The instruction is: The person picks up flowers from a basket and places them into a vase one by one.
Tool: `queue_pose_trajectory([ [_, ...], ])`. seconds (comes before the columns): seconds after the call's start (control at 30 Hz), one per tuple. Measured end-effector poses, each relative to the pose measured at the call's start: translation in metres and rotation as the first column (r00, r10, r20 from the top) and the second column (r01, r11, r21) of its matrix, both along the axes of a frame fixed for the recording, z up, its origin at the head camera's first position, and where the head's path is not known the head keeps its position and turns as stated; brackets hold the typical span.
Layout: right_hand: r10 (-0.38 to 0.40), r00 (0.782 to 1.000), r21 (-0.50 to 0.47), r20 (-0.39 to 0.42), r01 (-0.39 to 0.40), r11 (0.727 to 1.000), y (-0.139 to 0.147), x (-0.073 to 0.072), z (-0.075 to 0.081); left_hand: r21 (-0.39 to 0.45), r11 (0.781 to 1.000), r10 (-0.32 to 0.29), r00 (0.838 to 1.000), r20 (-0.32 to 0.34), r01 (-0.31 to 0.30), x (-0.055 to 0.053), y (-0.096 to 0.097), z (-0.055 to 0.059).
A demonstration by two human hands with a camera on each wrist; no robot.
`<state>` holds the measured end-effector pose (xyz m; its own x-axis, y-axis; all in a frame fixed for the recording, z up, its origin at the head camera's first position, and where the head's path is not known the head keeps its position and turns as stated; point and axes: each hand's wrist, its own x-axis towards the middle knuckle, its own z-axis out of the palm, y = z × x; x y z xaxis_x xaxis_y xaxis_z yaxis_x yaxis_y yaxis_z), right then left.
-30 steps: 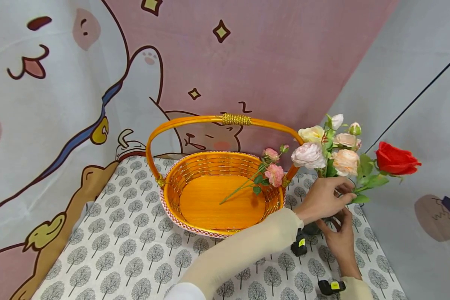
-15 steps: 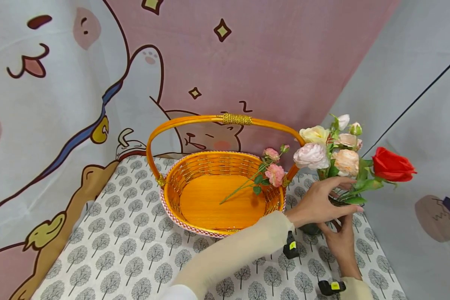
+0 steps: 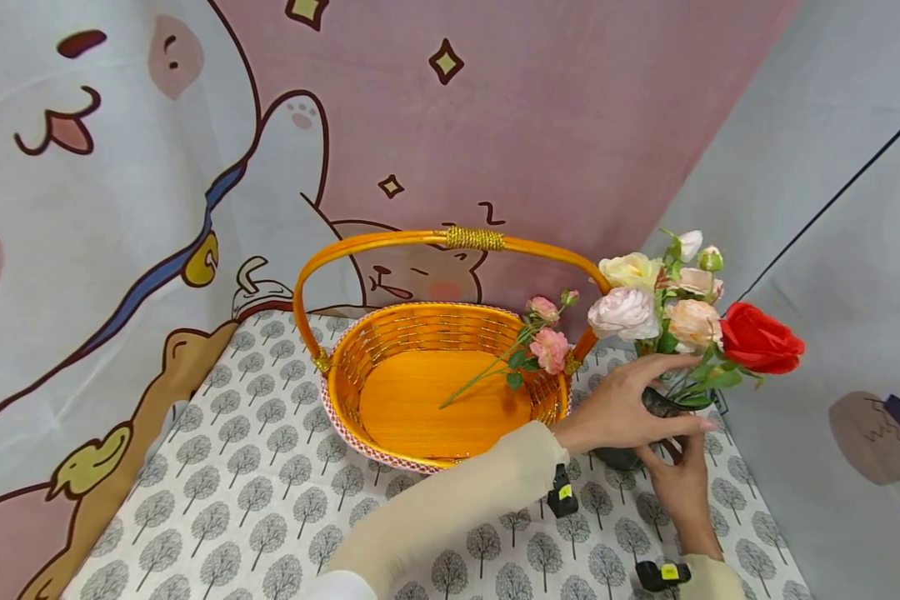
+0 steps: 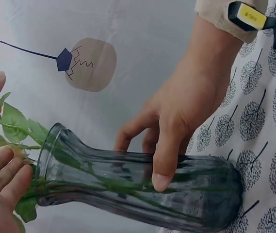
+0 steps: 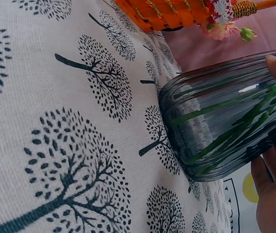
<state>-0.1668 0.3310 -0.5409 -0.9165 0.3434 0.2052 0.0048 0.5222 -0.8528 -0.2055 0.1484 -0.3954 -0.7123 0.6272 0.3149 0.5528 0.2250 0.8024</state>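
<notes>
A dark, see-through glass vase [image 4: 128,179] stands on the patterned cloth, with several green stems inside. Near its base, my right hand [image 3: 681,492] grips the glass, thumb on one side and fingers on the other. My left hand [image 3: 622,408] is by the vase's mouth, thumb and fingers spread apart around the stems with nothing pinched; in the left wrist view its fingers [image 4: 12,182] lie close to the rim. A large red rose [image 3: 761,337] leans out to the right, and pale pink, cream and peach flowers [image 3: 622,312] fill the left side.
Left of the vase stands an orange woven basket [image 3: 420,375] with a tall arched handle [image 3: 375,243]. A stem of pink flowers [image 3: 549,350] lies in it, against its right side. Printed curtains [image 3: 570,125] hang close behind and to the right.
My left hand has let go of the red rose's stem, spread its fingers and moved slightly left and down. The rose has swung left and now leans nearer the other flowers. My right hand stays put.
</notes>
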Motion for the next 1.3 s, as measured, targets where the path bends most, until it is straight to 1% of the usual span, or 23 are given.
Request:
queue_pose_trajectory([
  [0.03, 0.001, 1.0, -0.005, 0.008, -0.001, 1.0, 0.0, 0.0, 0.0, 0.007, 1.0, -0.008, 1.0, 0.002, 0.008, 0.0, -0.002, 0.0],
  [0.1, 0.017, 1.0, -0.017, 0.024, -0.017, 1.0, 0.001, 0.0, 0.0, -0.002, 1.0, -0.017, 1.0, -0.017, 0.017, 0.0, -0.008, 0.001],
  [0.27, 0.065, 0.997, -0.062, 0.052, -0.062, 0.996, 0.004, 0.001, 0.0, -0.014, 0.998, -0.056, 0.995, -0.088, 0.055, 0.0, -0.023, 0.004],
  [0.37, 0.066, 0.996, -0.072, 0.063, -0.062, 0.995, 0.004, 0.002, 0.001, -0.004, 0.996, -0.09, 0.992, -0.092, 0.09, -0.001, -0.034, 0.006],
  [0.47, 0.05, 0.996, -0.064, 0.071, -0.046, 0.997, 0.003, 0.002, 0.001, -0.013, 0.995, -0.103, 0.989, -0.102, 0.102, -0.002, -0.046, 0.007],
  [0.57, 0.039, 0.998, -0.054, 0.058, -0.036, 0.998, 0.002, 0.002, 0.0, -0.016, 0.996, -0.094, 0.986, -0.138, 0.093, -0.005, -0.059, 0.005],
  [0.7, 0.03, 0.999, -0.062, 0.037, -0.028, 0.998, 0.0, 0.002, -0.001, 0.001, 0.998, -0.062, 0.983, -0.172, 0.063, -0.009, -0.073, 0.001],
  [0.83, 0.013, 0.999, -0.078, 0.038, -0.01, 0.997, 0.0, 0.001, -0.001, 0.001, 1.0, 0.005, 0.985, -0.173, -0.004, -0.015, -0.087, -0.002],
  [0.93, 0.006, 0.999, -0.078, 0.039, -0.003, 0.997, 0.0, -0.001, -0.001, -0.013, 0.998, 0.061, 0.987, -0.148, -0.063, -0.021, -0.099, -0.003],
  [1.03, 0.006, 0.999, -0.082, 0.044, -0.002, 0.997, 0.001, -0.001, -0.001, -0.01, 0.995, 0.097, 0.99, -0.107, -0.098, -0.028, -0.11, -0.008],
  [1.2, 0.008, 0.997, -0.095, 0.071, -0.001, 0.995, 0.0, 0.0, -0.001, 0.004, 0.987, 0.159, 0.987, -0.002, -0.159, -0.043, -0.125, -0.02],
  [1.3, 0.007, 0.997, -0.098, 0.082, 0.001, 0.995, 0.0, 0.001, -0.001, 0.012, 0.981, 0.192, 0.978, 0.083, -0.194, -0.053, -0.134, -0.029],
])
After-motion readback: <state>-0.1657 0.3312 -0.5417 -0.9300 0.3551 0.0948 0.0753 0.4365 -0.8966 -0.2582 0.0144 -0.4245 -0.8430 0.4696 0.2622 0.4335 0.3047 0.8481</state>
